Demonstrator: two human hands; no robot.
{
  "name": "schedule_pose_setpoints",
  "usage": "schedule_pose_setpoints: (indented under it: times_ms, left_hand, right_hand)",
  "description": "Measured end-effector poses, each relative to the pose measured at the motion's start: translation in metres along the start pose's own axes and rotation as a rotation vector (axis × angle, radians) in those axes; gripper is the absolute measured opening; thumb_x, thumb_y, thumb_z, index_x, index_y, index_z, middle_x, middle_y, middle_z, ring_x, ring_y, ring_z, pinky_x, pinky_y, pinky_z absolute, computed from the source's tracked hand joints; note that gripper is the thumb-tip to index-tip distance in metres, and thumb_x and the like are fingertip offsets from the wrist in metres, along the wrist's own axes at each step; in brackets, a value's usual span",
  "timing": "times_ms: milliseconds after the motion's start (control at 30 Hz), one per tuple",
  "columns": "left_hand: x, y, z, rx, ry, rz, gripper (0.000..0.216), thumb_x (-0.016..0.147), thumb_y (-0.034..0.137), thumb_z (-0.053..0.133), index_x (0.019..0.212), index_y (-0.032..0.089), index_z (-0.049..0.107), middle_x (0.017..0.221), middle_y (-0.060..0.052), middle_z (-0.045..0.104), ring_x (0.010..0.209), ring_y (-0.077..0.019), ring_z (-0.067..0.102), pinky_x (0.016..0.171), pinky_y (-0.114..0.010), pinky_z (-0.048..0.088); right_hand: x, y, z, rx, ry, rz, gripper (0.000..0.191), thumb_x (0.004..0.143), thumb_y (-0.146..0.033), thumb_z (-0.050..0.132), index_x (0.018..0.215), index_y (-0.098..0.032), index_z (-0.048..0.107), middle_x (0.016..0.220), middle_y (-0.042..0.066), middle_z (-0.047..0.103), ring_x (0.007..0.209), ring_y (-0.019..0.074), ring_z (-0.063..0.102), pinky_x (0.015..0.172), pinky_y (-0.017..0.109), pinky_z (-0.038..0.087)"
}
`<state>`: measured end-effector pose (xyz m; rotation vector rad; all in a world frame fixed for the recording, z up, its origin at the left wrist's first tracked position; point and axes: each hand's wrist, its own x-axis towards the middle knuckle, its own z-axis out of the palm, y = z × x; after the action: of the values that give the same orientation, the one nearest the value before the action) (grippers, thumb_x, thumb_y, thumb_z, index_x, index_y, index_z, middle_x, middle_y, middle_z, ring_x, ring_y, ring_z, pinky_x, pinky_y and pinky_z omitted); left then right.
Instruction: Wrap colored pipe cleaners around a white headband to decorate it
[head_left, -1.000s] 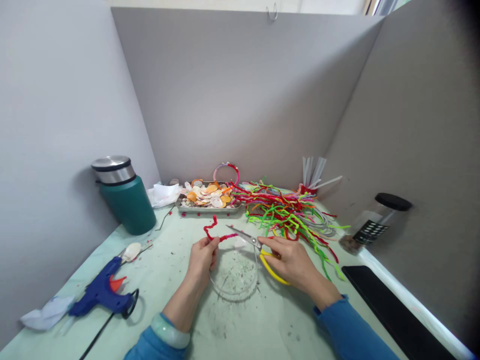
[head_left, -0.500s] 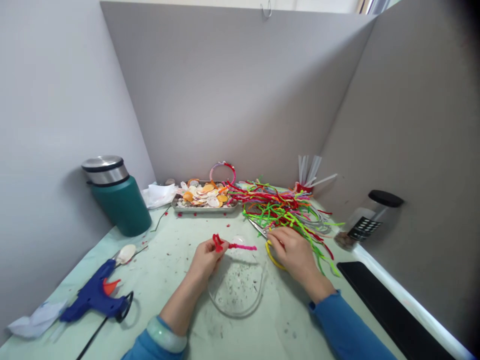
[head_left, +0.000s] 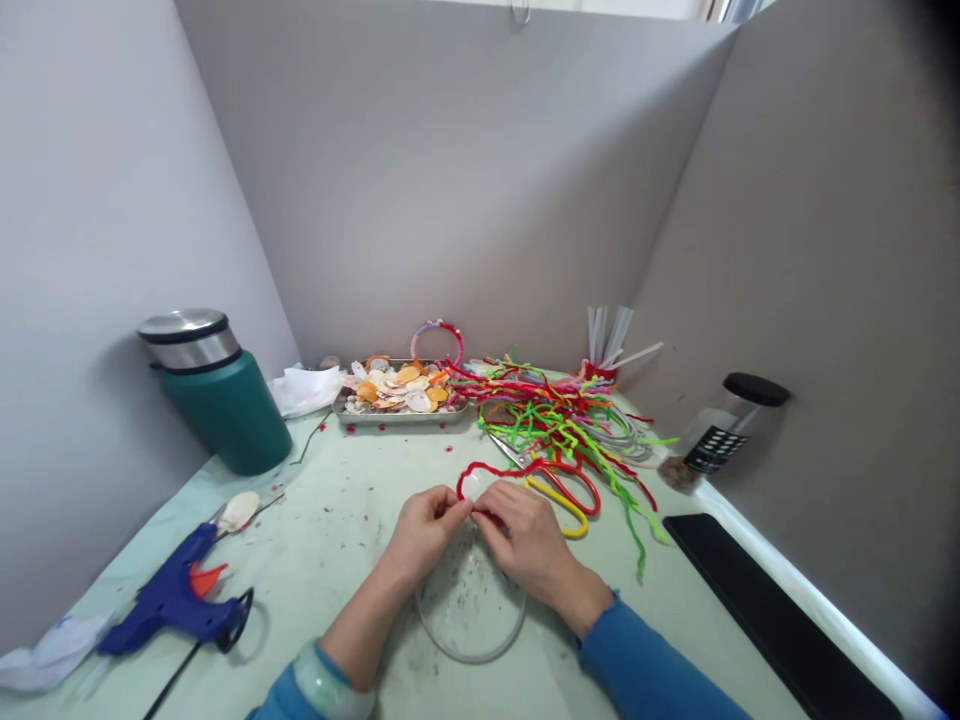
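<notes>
My left hand [head_left: 424, 530] and my right hand [head_left: 523, 540] meet at the middle of the table, both pinching a red pipe cleaner [head_left: 525, 470] that loops up and trails right toward the pile. Beneath them lies a clear plastic hoop [head_left: 471, 655] on the pale green mat. Yellow-handled scissors [head_left: 553, 497] lie on the table just right of my right hand, untouched. A heap of pipe cleaners [head_left: 559, 415] in several colours spreads behind them.
A metal tray of shells [head_left: 397, 392] sits at the back, a green flask [head_left: 217, 392] at left, a blue glue gun [head_left: 169, 597] at front left. White sticks [head_left: 611, 340] and a tilted black-lidded jar [head_left: 716, 430] stand right; a black pad [head_left: 765, 610] lies front right.
My right hand set the scissors down on the table and came to the left hand. Both hands now pinch the red pipe cleaner.
</notes>
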<state>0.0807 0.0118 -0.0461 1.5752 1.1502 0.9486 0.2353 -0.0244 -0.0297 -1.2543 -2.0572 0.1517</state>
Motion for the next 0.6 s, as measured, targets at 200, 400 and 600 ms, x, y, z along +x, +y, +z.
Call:
schedule_pose_setpoints:
  times_ms: [200,400,600]
  left_hand:
    - [-0.001,0.0,0.0,0.059,-0.006,-0.006,0.028,0.072,0.039,0.053,0.058,0.017,0.045,0.052,0.006,0.035,0.052,-0.0091,0.03,0.048,-0.021,0.023]
    - [-0.002,0.002,0.001,0.064,-0.013,-0.035,0.028,0.071,0.04,0.053,0.057,0.017,0.043,0.052,0.006,0.035,0.051,-0.0088,0.03,0.047,-0.021,0.022]
    - [-0.002,0.002,0.0,0.085,0.017,-0.044,0.028,0.07,0.04,0.053,0.055,0.017,0.045,0.05,0.006,0.035,0.05,-0.009,0.031,0.047,-0.021,0.022]
  right_hand:
    - [0.002,0.0,0.0,0.237,0.016,0.136,0.013,0.081,-0.016,0.052,0.07,-0.018,0.058,0.07,0.001,0.058,0.065,0.0128,0.052,0.058,0.023,0.035]
    - [0.004,0.008,0.004,0.408,-0.008,0.287,0.016,0.082,-0.019,0.05,0.069,-0.017,0.06,0.062,-0.002,0.055,0.057,0.0115,0.049,0.051,0.021,0.034]
    - [0.003,0.007,0.001,0.366,-0.01,0.199,0.006,0.08,-0.019,0.055,0.076,-0.018,0.059,0.072,-0.001,0.057,0.064,0.0125,0.05,0.057,0.022,0.035]
